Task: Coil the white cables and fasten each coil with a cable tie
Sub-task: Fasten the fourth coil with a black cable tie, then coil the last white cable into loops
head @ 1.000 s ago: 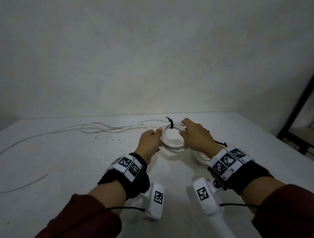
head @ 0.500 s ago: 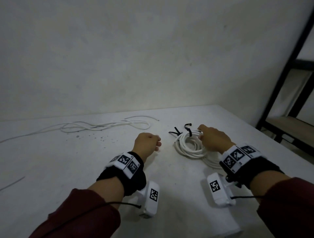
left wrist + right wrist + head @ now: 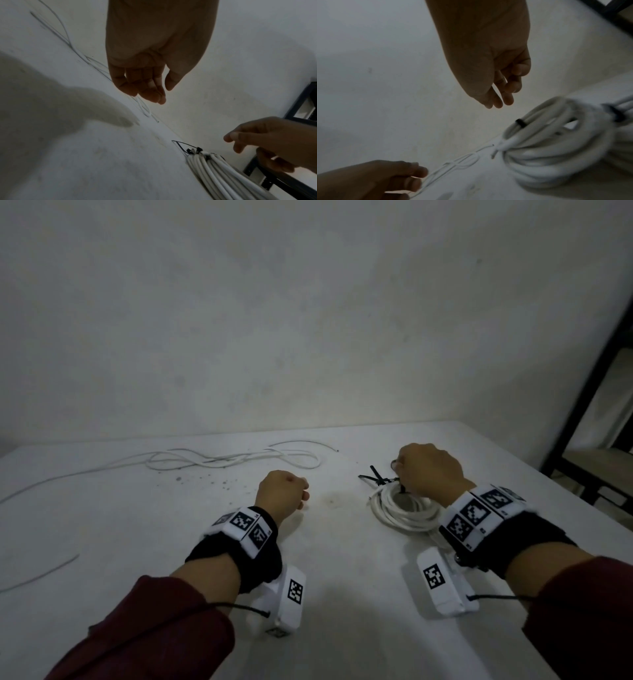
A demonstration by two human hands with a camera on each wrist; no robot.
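Note:
A tied coil of white cable (image 3: 404, 510) lies on the white table (image 3: 342, 594) at the right, on top of another coil. Black cable ties (image 3: 376, 478) stick out at its far side. My right hand (image 3: 428, 470) hovers just over the coil's far edge. In the right wrist view its fingers (image 3: 501, 97) hang loosely curled with nothing in them, above the coil (image 3: 547, 148) and its tie (image 3: 521, 122). My left hand (image 3: 282, 494) rests mid-table, loosely curled and holding nothing (image 3: 150, 86). A loose, uncoiled white cable (image 3: 233, 458) sprawls along the far side.
Another loose white cable end (image 3: 41, 573) lies at the left. A black metal frame (image 3: 599, 392) stands beyond the table's right edge. A bare wall rises right behind the table. Dark specks dot the surface near the loose cable.
Both hands held the tied coil at mid-table. The right hand carried it right, set it on the other coil and let go; the left hand released it and drew back.

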